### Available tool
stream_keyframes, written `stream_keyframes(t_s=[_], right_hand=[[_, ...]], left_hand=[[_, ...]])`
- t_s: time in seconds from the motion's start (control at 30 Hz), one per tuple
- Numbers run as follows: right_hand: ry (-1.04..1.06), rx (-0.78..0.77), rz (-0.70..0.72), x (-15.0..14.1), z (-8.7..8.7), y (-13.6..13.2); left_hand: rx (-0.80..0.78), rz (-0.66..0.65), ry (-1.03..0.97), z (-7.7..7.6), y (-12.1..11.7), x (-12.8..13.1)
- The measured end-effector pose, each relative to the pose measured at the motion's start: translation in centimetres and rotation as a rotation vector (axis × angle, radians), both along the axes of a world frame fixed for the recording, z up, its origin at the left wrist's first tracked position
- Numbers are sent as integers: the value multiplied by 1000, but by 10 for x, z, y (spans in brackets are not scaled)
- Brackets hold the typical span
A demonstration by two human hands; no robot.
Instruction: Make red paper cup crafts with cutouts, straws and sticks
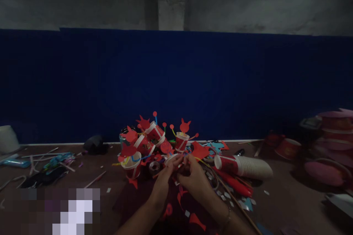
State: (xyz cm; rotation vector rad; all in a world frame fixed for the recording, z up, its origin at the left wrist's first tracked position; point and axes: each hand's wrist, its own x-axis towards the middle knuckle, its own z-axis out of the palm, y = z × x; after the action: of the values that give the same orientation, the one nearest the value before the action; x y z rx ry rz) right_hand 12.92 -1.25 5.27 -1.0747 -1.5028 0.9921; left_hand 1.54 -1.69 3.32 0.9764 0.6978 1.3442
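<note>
Low in the middle of the head view, my two hands work close together. My left hand [167, 172] is closed around a paper cup [168, 158], whose pale rim shows beside the fingers. My right hand [193, 174] is pinched against it, with bits of red near the fingertips; what it grips is too small to make out. Just beyond stand and lie several red-and-white paper cups [182, 141] with red paper heads and coloured stem arms. One such cup figure [131, 165] stands left of my hands. A tape roll [154, 167] is near my left hand.
A stack of nested paper cups [245, 166] lies to the right, near a red tube-like item [234, 181] and a long thin stick [237, 205]. Paper scraps litter the table. Coloured stems [59, 159] lie at left. Red containers [336, 132] stand far right. A blue panel [176, 80] closes the back.
</note>
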Motion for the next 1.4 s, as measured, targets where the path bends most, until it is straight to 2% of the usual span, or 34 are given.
stream_keyframes(t_s=[0.1, 0.23, 0.37, 0.5, 0.63, 0.77, 0.83, 0.93, 1.1, 1.23, 1.4], right_hand=[[57, -27, 64, 0, 1, 0], [136, -59, 97, 1, 7, -1], [222, -76, 110, 4, 13, 0], [232, -47, 118, 7, 12, 3], [119, -4, 66, 9, 11, 4], [-128, 122, -95, 9, 18, -1], [-242, 172, -131, 8, 21, -5], [-280, 136, -82, 5, 20, -8], [-286, 105, -70, 2, 13, -8], [-301, 96, -55, 4, 16, -7], [-309, 96, -25, 5, 19, -8]], left_hand=[[48, -6, 31, -4, 3, 0], [21, 19, 8, -5, 6, -2], [11, 133, 135, 2, 5, -4], [145, 257, 308, 10, 3, -5], [207, 321, 372, 9, 3, -8], [201, 392, 386, 6, 4, -10], [192, 432, 395, 5, 4, -10], [195, 455, 412, 4, 4, -10], [213, 404, 416, 5, 2, -9], [221, 381, 422, 8, 2, -11], [220, 418, 437, 7, 2, -11]])
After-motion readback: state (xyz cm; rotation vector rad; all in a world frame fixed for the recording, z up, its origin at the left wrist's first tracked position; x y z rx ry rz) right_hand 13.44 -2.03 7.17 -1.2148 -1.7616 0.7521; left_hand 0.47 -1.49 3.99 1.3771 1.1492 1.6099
